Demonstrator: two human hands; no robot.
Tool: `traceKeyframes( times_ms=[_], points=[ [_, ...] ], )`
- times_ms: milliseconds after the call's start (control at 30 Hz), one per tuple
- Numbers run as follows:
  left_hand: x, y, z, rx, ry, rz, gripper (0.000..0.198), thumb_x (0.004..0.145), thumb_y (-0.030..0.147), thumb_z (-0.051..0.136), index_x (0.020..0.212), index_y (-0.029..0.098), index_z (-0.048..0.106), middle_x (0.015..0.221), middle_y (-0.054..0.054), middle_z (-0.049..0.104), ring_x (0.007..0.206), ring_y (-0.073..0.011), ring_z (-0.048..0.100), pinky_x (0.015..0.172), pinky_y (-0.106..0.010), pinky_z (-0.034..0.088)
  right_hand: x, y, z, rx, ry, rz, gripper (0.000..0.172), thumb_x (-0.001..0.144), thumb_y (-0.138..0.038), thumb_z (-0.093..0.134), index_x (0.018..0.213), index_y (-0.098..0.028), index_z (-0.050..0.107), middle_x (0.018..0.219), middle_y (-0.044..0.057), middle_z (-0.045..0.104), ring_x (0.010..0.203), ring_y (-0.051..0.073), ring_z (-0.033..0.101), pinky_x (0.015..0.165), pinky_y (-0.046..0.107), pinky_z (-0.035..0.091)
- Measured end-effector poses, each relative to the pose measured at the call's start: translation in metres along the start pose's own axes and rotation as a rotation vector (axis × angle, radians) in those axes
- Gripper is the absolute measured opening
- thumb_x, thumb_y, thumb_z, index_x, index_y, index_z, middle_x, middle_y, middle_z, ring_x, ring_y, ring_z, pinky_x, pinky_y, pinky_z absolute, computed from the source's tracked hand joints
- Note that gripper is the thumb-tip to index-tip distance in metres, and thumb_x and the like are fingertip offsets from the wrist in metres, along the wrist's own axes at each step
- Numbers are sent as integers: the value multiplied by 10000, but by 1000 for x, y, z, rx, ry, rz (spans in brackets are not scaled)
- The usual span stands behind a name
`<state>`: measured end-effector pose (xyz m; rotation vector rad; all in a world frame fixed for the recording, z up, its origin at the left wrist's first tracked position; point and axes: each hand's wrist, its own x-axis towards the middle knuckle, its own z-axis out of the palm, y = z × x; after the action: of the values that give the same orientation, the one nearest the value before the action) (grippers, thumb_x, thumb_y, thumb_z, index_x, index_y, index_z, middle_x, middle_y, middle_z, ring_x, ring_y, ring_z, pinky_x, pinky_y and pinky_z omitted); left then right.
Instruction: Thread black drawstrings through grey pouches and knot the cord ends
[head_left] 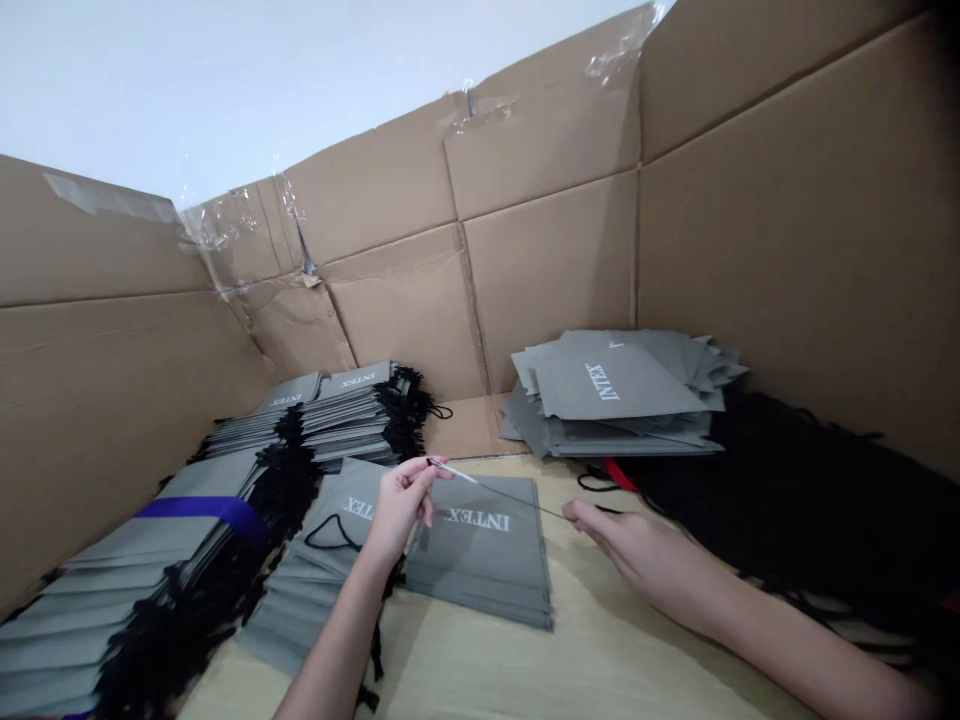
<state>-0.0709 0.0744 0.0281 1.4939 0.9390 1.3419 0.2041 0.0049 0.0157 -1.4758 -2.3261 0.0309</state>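
Observation:
My left hand (401,505) pinches a thin white-tipped needle or cord end (454,472) at its fingertips. A fine dark cord (517,495) runs from there to my right hand (622,545), whose thumb and fingers pinch its far end. Below the cord, a small stack of grey paper bags printed INTEX (480,560) lies on the light wooden table (600,660). Part of that stack is hidden behind my left wrist. Another grey bag with a black loop handle (330,535) lies under my left forearm.
Stacks of grey bags with black cord handles (337,420) stand at the back left, and a stack tied with a purple band (202,510) lies at the left. A loose grey pile (615,385) and a black cord heap (787,500) sit right. Cardboard walls (540,260) surround the table.

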Motion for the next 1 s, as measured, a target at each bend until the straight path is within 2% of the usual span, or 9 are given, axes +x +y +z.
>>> traceKeyframes(
  times_ms=[133,333,567,733,867,1000],
  points=[
    [-1,4,1,46,-11,7,319,725,403,633,842,107,667,750,-47,688,266,10,318,300,-161,145,0,0,-1,31,-3,-6,259,915,-224,252,917,-233,511,667,18,618,591,173,585,561,250,415],
    [-6,11,5,52,-36,-7,313,736,416,624,799,112,665,724,-27,655,281,21,262,316,-166,115,0,2,1,84,9,-34,261,934,-239,237,916,-228,497,678,14,622,591,167,588,559,253,426],
    [-10,17,7,11,-80,-20,346,772,440,583,718,104,651,777,-45,635,292,37,235,347,-180,51,-1,13,1,67,170,-170,221,909,-205,323,895,-235,542,576,-23,589,479,129,541,481,211,380],
    [-11,19,7,63,-78,-44,347,747,438,607,807,103,679,732,-43,638,304,21,255,333,-174,96,1,16,-3,10,248,-261,242,885,-157,336,866,-225,568,526,-34,546,423,113,487,443,210,329],
    [-10,18,6,91,-95,-88,349,734,416,609,879,105,675,685,-25,637,303,12,254,323,-162,123,1,20,-11,11,224,-297,247,874,-123,330,827,-220,552,541,-36,532,430,108,476,449,213,315],
    [-9,17,5,131,-142,-132,280,742,336,581,868,109,685,664,-22,650,296,3,273,315,-159,148,0,24,-15,-17,128,-282,245,871,-91,312,816,-221,512,556,-41,519,445,112,480,459,219,304]
  ],
)
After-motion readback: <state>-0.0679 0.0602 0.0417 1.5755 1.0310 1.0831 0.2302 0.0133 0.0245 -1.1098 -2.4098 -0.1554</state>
